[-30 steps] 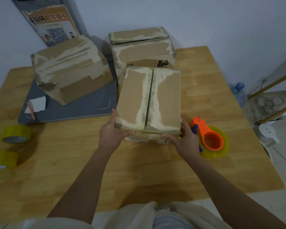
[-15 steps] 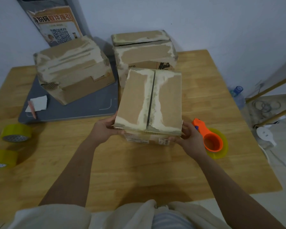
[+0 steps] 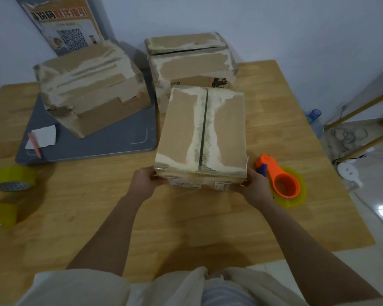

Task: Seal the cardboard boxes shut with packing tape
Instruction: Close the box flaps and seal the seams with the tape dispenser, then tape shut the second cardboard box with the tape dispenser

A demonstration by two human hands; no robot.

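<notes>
**Both hands grip the near box at its front corners**

The left hand (image 3: 143, 184) holds the near-left bottom corner of the front cardboard box (image 3: 202, 131), its fingers curled against that corner. The right hand (image 3: 255, 187) grips the near-right corner the same way, its fingertips tucked under the box's front edge. The box stands between the two sets of fingers on the wooden table (image 3: 186, 221), its two top flaps closed, with a dark seam running away from the fingers along the middle.

Just beyond the right hand's knuckles lies an orange tape dispenser (image 3: 280, 180) loaded with yellowish tape. Beyond the fingertips, past the held box, a second box (image 3: 190, 62) stands touching or nearly touching it. Further left of the left hand's fingers, a third box (image 3: 91, 85) sits tilted on a grey mat (image 3: 102, 142). Well to the left of the left hand lie two rolls of yellow tape (image 3: 13, 178).
</notes>
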